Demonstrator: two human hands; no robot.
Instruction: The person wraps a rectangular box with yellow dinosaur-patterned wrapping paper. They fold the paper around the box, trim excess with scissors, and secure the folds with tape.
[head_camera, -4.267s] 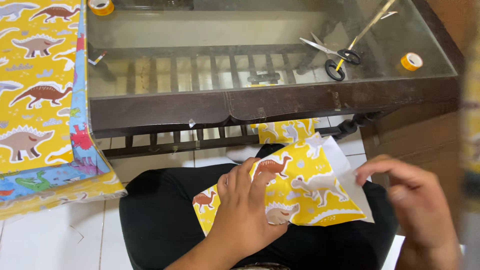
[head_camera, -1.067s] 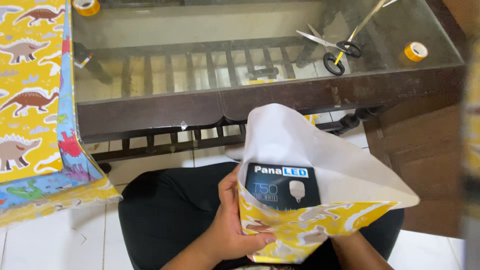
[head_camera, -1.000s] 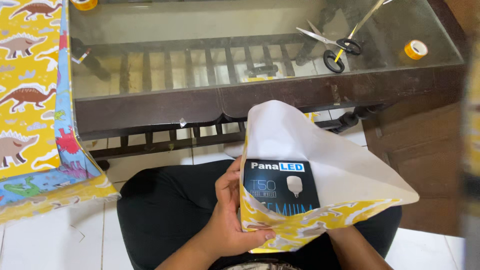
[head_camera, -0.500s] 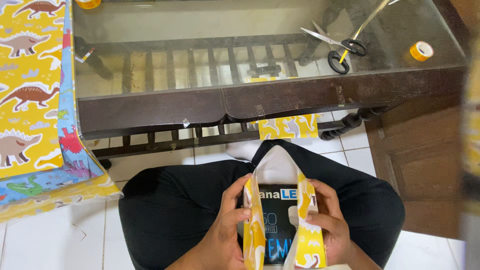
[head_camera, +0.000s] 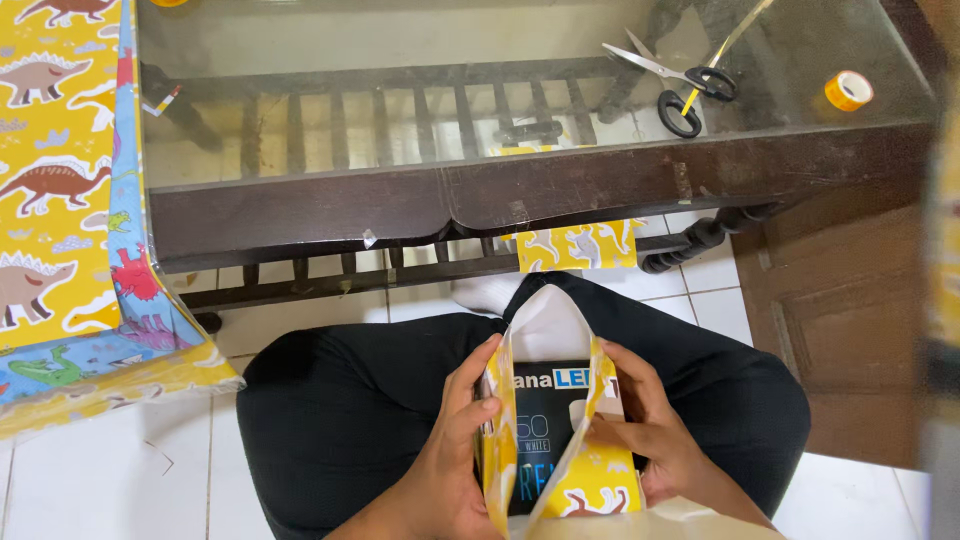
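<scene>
Mid-wrap: dark box (head_camera: 545, 430) on the lap, yellow dinosaur paper (head_camera: 600, 470) pulled up both long sides, not yet meeting over the face. Left hand (head_camera: 455, 450) grasping box's left edge, pinning the left flap (head_camera: 497, 440) with fingers curled over it. Right hand (head_camera: 640, 440) grasping the right edge, thumb pressing the right flap (head_camera: 600, 385) inward. White underside of paper (head_camera: 545, 325) peaking behind the box's far end.

Likely next need: overlap flaps across the face, hold with one hand, free the other for tape. Both hands occupied now, so the release probably risks the flaps springing open.

Tape roll (head_camera: 848, 90) and scissors (head_camera: 680, 85) on the glass counter (head_camera: 400, 50), far right, well apart from the lap; a reach over the dark front rail (head_camera: 450, 205) required. Paper scrap (head_camera: 575, 247) hanging under that rail, just beyond the knees. Paper sheet (head_camera: 60, 180) draped off the counter's left end, near the left knee. Tile floor (head_camera: 130, 470) at left, wooden cabinet (head_camera: 850, 300) close on the right, limiting elbow swing there. Room between knees and rail tight.
</scene>
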